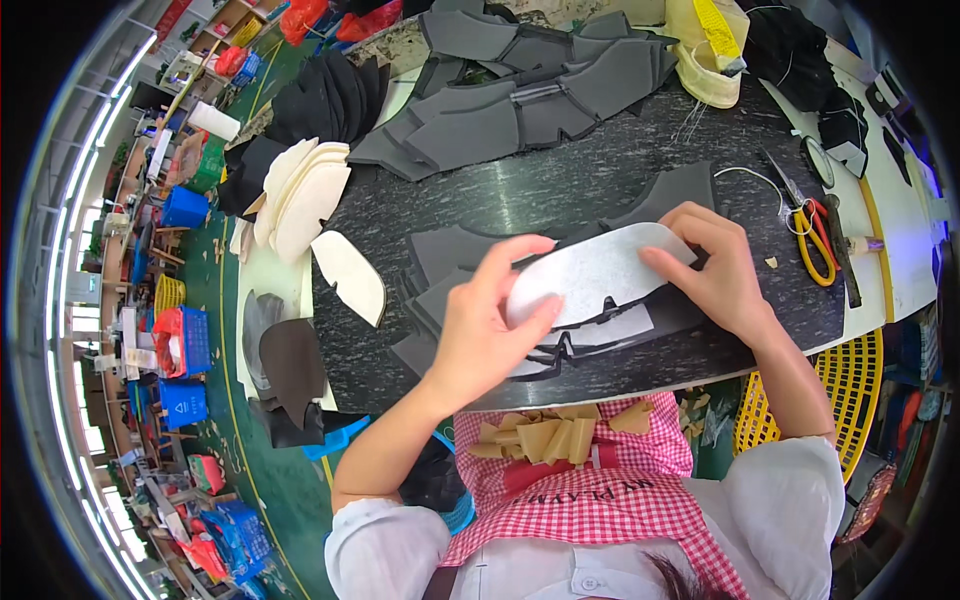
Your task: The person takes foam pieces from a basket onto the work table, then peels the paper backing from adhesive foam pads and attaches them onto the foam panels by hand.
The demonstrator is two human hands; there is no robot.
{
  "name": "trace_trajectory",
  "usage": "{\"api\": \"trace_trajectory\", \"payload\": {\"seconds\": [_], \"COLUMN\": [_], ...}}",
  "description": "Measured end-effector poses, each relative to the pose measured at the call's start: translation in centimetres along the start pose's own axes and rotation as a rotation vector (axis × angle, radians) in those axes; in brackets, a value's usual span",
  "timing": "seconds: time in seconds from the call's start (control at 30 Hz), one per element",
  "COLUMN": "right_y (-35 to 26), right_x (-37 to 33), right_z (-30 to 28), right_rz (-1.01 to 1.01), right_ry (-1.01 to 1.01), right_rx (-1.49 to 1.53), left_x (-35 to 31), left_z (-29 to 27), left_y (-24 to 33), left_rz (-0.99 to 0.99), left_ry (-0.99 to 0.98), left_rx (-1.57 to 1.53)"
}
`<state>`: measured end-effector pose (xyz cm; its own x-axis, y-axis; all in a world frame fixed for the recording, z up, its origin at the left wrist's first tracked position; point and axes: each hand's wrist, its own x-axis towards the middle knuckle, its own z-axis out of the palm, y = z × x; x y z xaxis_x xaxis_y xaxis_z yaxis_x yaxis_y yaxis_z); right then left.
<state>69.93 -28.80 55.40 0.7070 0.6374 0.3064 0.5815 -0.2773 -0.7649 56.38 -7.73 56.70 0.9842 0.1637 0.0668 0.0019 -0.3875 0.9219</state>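
Observation:
A white, rounded shoe-part-like piece (592, 272) with a small notch in its lower edge is held between my hands just above the table. My left hand (478, 328) pinches its left end, thumb in front and fingers behind. At the other end, the thumb of my right hand (715, 262) presses on the face while its fingers curl over the upper edge. Below it show a black-edged notched piece (565, 350) and a pale strip (628, 324), partly covered. Dark grey foam pieces (450, 250) lie behind my left hand.
Dark grey cut pieces (465, 130) pile at the table's back. To the left are stacked cream pieces (305, 200) and a single cream piece (348, 278). Scissors (815, 245) lie right; a yellow basket (862, 390) stands below. Tan strips (545, 440) rest on my apron.

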Motion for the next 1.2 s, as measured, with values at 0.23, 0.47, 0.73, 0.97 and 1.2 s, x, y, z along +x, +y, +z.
{"api": "trace_trajectory", "payload": {"seconds": [0.23, 0.47, 0.73, 0.97, 1.2], "right_y": [0.9, 0.4, 5.5, -3.5, -4.3], "right_x": [0.5, 4.6, 15.8, 9.0, -0.9], "right_z": [0.6, -2.8, 4.4, 0.8, 1.8], "right_rz": [-0.053, -0.108, -0.721, -0.712, -0.476], "right_ry": [-0.038, -0.533, -0.141, -0.092, -0.369], "right_rx": [-0.190, -0.709, -0.520, -0.525, -0.485], "left_x": [0.2, -0.2, -2.8, -4.0, -1.0], "left_z": [1.3, -5.2, -19.1, -16.0, -16.3], "left_y": [-0.9, -1.2, -5.9, -9.1, -10.3], "left_rz": [0.056, 0.324, 0.202, 0.430, 0.351], "left_ry": [0.013, 0.068, -0.243, 0.005, 0.066], "left_rx": [0.271, 0.874, 0.951, 1.216, 0.620]}}
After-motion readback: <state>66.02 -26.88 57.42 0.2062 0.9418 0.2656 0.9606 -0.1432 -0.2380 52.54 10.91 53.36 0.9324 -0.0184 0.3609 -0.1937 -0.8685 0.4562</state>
